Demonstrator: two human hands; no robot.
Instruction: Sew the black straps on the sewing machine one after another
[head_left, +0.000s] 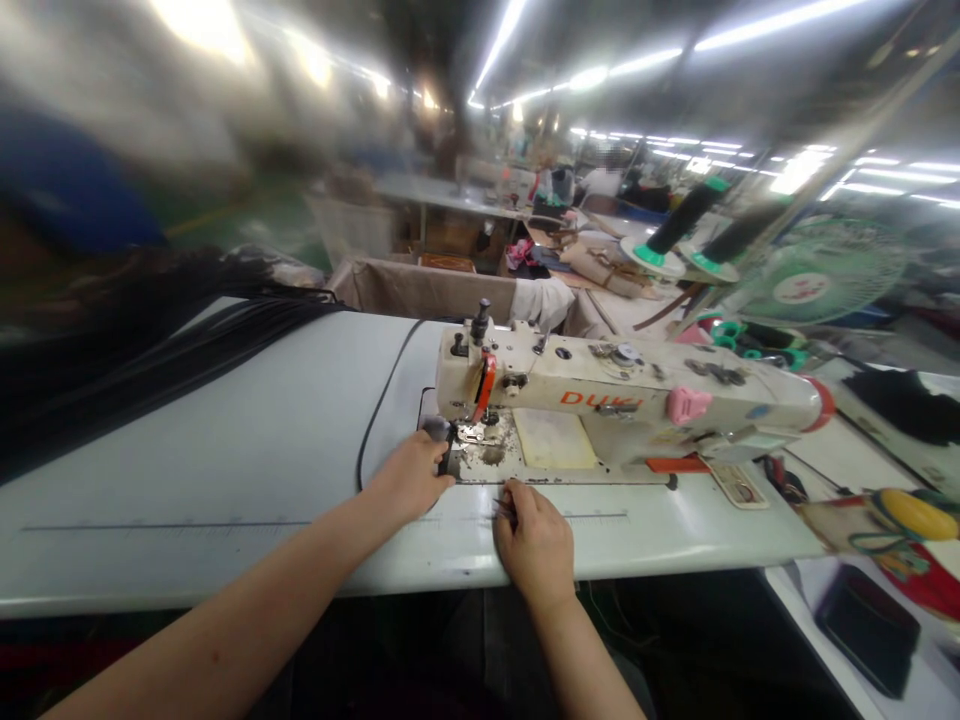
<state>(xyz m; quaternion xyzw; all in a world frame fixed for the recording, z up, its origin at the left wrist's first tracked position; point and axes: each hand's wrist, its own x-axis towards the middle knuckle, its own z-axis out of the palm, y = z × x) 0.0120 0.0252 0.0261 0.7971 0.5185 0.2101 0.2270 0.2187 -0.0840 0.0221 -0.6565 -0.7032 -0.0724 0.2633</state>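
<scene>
My left hand (411,476) is at the left end of the sewing machine (540,375), its fingers closed on a black strip (369,430) beside the needle plate. That strip loops over the table from the back and passes under the hand. What lies beneath the fingers is partly hidden. By the front edge of the machine bed, my right hand (536,540) is curled around a small dark pointed tool (505,508), with only its tips showing. The presser foot (489,418) stands just beyond both hands.
A bundle of long black strips (225,335) lies across the table's left side. Behind the machine stands a cloth-lined bin (435,290). Thread cones (686,220) and a green fan (817,275) are at the right. A phone (868,628) rests on a lower surface at front right.
</scene>
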